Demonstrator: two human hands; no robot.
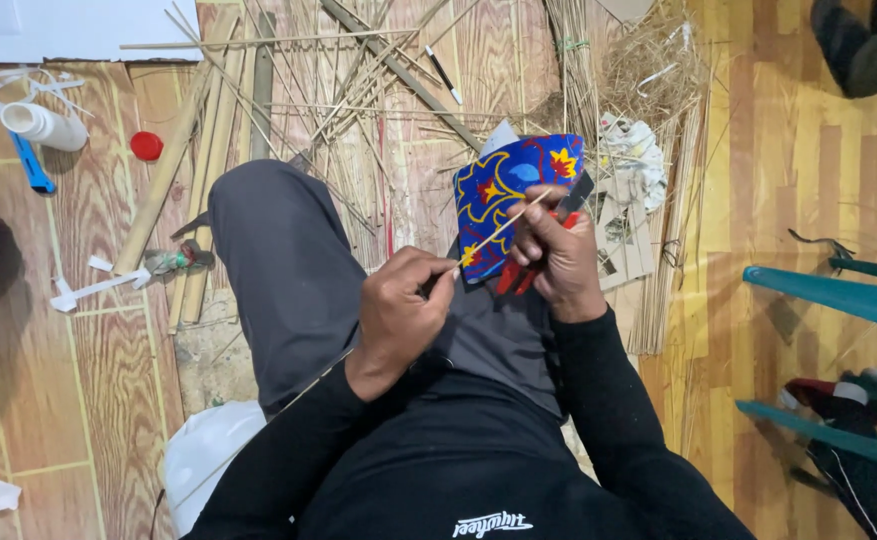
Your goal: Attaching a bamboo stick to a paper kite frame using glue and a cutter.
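— Which way did the thin stick (503, 226) run from the left hand (398, 315)?

— Up and to the right. Its long axis slanted from the left grip, where the fingertips (445, 277) were pinched shut on its lower end, across the face of the blue patterned cloth piece (513, 195), to a free tip near the right hand's upper fingers.

— And the right hand (556, 262)?

— It sat just right of the stick, fingers curled closed around the cloth piece and something red and black (566, 213) behind it. Whether that was a tool or a handle could not be told; only its ends showed.

— So which hand was nearer the stick?

— The left one held it outright. The right hand's thumb lay beside or against the middle of the stick; contact could not be made out for certain.

— Where did all this sit?

— Above the person's raised knee in grey trousers (288, 260), over the wooden floor (108, 380), not resting on it. Reeds and split bamboo strips (358, 90) lay scattered on the floor beyond the knee, well apart from both hands, with a red cap (145, 146) off to the left.
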